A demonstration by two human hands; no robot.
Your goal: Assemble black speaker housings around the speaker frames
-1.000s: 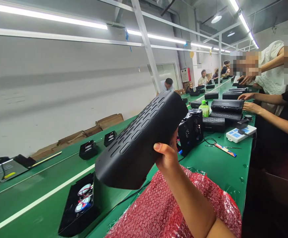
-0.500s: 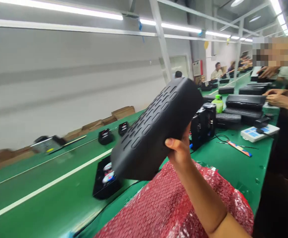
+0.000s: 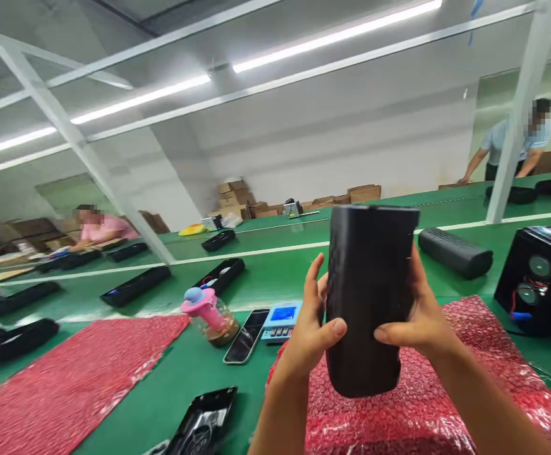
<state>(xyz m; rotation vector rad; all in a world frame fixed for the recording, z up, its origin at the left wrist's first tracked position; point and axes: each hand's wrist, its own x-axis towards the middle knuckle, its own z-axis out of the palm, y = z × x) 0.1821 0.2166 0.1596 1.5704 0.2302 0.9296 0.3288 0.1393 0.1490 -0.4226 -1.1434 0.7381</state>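
Note:
A black speaker case [image 3: 370, 284] is held upright in front of me, its smooth side towards me. My left hand [image 3: 311, 328] grips its left side, with the thumb on the near face. On the right edge, my right hand [image 3: 420, 319] is closed round it, thumb likewise in front. The far fingers of both hands are partly hidden. Below the case lies red bubble wrap [image 3: 427, 392]. A slotted black speaker case [image 3: 455, 253] rests on the green belt beyond my right hand.
Left of my hands are a phone [image 3: 247, 336], a pink-lidded cup [image 3: 213, 316] and a blue-white device [image 3: 280, 319]. An open black shell [image 3: 204, 420] lies nearer. Open speaker units [image 3: 538, 278] stand at right. A metal post [image 3: 522, 114] rises there. Two people work across the belt.
The view has swung left. Earlier, one hand held a slotted case up over the bubble wrap; now both hands grip a case upright. I cannot tell whether it is the same one.

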